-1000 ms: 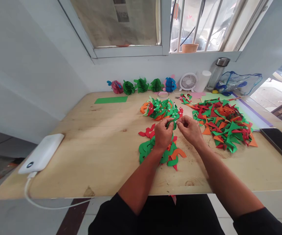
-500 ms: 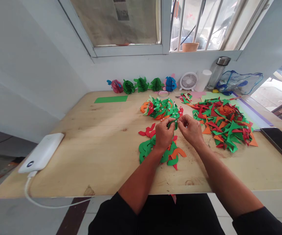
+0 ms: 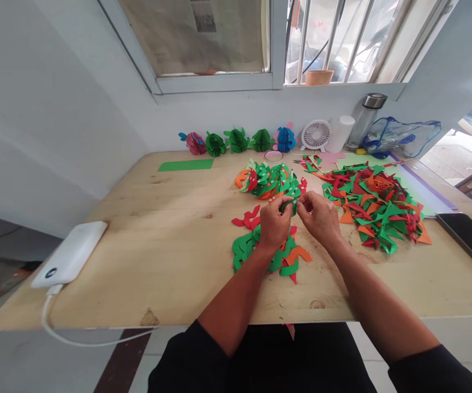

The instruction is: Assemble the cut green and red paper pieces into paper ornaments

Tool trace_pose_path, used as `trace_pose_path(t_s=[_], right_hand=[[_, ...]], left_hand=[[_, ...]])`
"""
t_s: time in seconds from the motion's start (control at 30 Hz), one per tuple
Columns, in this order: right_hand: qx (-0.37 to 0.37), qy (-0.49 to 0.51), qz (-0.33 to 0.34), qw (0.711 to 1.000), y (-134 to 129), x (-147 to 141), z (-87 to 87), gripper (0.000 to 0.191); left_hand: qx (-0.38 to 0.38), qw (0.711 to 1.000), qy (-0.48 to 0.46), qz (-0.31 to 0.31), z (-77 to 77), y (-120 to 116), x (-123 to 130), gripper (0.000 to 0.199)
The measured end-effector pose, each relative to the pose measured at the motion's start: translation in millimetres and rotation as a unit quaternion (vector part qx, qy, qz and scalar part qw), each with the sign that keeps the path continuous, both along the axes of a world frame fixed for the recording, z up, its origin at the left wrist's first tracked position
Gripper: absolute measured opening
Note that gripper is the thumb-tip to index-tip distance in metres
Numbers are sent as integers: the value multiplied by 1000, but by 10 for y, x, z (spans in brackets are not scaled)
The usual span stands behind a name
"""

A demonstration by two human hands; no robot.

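My left hand (image 3: pixel 275 224) is closed on a small curved green paper piece (image 3: pixel 287 206), held just above the table. My right hand (image 3: pixel 320 216) pinches at the piece's right end; its fingertips partly hide that end. Below and around my left hand lie green paper cutouts (image 3: pixel 242 248), with red cutouts (image 3: pixel 245 219) and an orange cutout (image 3: pixel 300 254) among them. Just beyond my hands sits a pile of curled green, red and orange paper pieces (image 3: pixel 270 180) with small white patches.
To the right lies a heap of paper scraps (image 3: pixel 377 202), with a black phone (image 3: pixel 467 240) beyond it. Folded paper figures (image 3: pixel 238 141), a small fan (image 3: pixel 316 135) and a bottle (image 3: pixel 364 123) line the wall. A white power bank (image 3: pixel 70 254) lies at the left edge.
Almost nothing differs. My right fingers have shifted very slightly at the end of the green paper piece; my left hand stays in place.
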State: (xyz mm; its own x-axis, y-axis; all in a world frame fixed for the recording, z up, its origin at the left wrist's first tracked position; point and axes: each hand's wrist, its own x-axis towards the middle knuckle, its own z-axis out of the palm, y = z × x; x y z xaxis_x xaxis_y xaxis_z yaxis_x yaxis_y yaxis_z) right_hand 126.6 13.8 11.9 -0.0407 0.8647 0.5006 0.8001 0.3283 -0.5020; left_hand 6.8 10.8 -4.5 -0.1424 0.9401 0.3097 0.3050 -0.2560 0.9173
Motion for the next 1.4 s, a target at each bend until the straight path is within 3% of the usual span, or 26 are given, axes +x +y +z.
trace_pose_path(t_s=[0.3,0.6,0.83,1.4], right_hand=[[6,8,12,1000,-20,-16,35,12],[-16,28,-4,999,-19,-5,59,12],[-21,56,25,998,-28,-19,76,10],[-17,48,-8,999,-21,-28,52,11]], left_hand=[[-4,1000,11,28,-1,25,-24,18],[-2,1000,5,23,-28,33,-27,18],[5,1000,-1,20,-25,35,-19,17],[-12,1000,-18,21,2,14,-3,16]])
